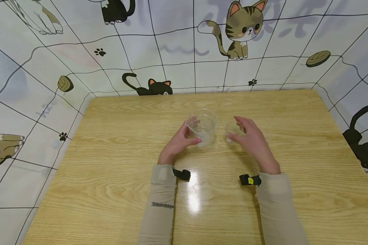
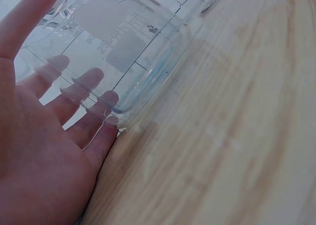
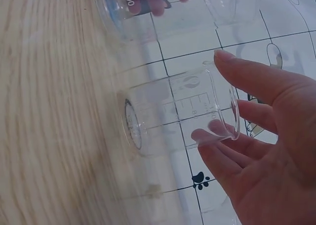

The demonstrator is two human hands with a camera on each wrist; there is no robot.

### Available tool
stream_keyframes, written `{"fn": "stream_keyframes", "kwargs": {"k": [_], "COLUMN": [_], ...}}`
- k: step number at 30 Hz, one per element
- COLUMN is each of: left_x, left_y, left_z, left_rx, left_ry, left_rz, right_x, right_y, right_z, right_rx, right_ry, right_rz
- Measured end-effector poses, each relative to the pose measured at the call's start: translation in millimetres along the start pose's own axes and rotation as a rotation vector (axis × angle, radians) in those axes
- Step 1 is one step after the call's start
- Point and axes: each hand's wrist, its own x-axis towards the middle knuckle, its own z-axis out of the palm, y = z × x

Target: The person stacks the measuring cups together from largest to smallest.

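Observation:
A large clear glass beaker (image 1: 208,126) stands upright near the middle of the wooden table, with printed markings on its wall. My left hand (image 1: 179,140) holds it from the left side, thumb in front and fingers behind, the fingers showing through the glass in the left wrist view. Just to its right is a smaller clear beaker (image 3: 170,111) with a graduated scale. Around that one's upper part, close to the rim, my right hand (image 1: 254,141) has its thumb on one side and fingers on the other. Both beakers look see-through.
The wooden table (image 1: 110,190) reaches back to a wall curtain (image 1: 178,51) with a grid and cartoon cats. Black straps (image 1: 182,174) sit at both wrists over beige sleeves. Light glares off the tabletop between the forearms.

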Motion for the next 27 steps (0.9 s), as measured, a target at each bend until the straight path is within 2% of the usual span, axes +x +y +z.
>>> {"fn": "stream_keyframes", "kwargs": {"k": [5, 13, 27], "left_x": [-0.4, -1.4, -0.8], "left_y": [0.5, 0.9, 1.1], "left_z": [-0.9, -1.5, -2.7], "left_rx": [-0.008, 0.007, 0.027], "left_ry": [-0.006, -0.006, -0.011], "left_rz": [-0.002, -0.013, -0.002], "right_x": [1.7, 4.6, 4.8], "right_y": [0.2, 1.8, 4.2], "right_z": [3.9, 6.7, 8.3], "right_rx": [0.005, 0.042, 0.035], "right_ry": [0.027, -0.019, -0.069], "right_rz": [0.000, 0.030, 0.055]}}
